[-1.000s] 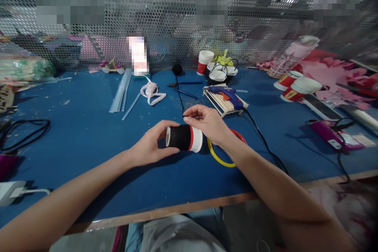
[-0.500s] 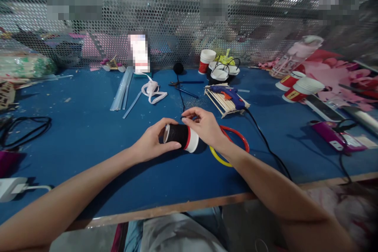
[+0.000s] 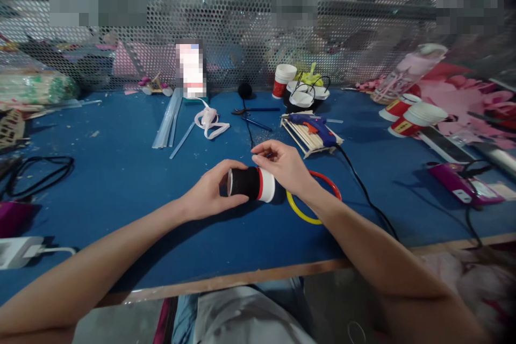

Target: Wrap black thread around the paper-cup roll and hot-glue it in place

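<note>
left hand: fingers curled round the base end of a cup, thumb on top, firm grip. the cup lies on its side between both hands, low over the table, near the front edge; whether it touches the table, cannot tell. mouth faces right and is hidden by the right hand, so contents cannot be seen.

right hand: thumb and forefinger pinched on a thread, other fingers loosely bent over the cup's rim end.

cup: paper, tapered; body wrapped in matte black, then a red band, then white rim.

thread: thin, black, runs back to a fuzzy black ball by the mesh wall.

under the right wrist: yellow ring and red ring, glossy, overlapping.

further back: blue glue gun resting on a flat raft of pale sticks; white ribbon, looped; clear rods, side by side.

back: upright red-and-white cup, contents not visible.

table: blue, flat.
</note>
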Available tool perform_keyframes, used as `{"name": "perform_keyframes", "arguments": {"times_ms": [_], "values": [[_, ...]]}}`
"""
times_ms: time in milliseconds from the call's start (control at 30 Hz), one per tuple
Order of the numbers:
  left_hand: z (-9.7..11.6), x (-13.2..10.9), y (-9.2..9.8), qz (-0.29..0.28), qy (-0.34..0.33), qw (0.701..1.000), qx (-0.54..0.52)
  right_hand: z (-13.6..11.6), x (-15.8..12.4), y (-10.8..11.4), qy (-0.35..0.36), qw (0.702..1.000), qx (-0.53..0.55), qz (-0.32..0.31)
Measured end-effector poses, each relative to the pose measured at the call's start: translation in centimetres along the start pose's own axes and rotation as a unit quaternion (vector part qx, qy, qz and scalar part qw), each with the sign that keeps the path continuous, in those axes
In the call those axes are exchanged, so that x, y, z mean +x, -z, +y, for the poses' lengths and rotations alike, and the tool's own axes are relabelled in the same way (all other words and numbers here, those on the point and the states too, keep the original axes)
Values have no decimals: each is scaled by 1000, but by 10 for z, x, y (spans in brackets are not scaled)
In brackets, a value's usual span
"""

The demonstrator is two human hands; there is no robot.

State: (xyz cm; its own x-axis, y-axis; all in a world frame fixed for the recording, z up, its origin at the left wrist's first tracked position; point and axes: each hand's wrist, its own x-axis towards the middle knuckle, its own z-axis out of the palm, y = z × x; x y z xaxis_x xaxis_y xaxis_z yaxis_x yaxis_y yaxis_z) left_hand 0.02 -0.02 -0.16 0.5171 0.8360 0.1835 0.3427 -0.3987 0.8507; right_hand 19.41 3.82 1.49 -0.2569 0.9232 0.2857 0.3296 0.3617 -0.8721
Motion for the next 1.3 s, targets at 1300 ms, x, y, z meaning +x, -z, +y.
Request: {"name": "perform_keyframes", "arguments": {"times_ms": [1300], "values": [[3, 5, 13, -2, -47, 987, 154, 50, 53, 127, -167, 816, -554, 7]]}}
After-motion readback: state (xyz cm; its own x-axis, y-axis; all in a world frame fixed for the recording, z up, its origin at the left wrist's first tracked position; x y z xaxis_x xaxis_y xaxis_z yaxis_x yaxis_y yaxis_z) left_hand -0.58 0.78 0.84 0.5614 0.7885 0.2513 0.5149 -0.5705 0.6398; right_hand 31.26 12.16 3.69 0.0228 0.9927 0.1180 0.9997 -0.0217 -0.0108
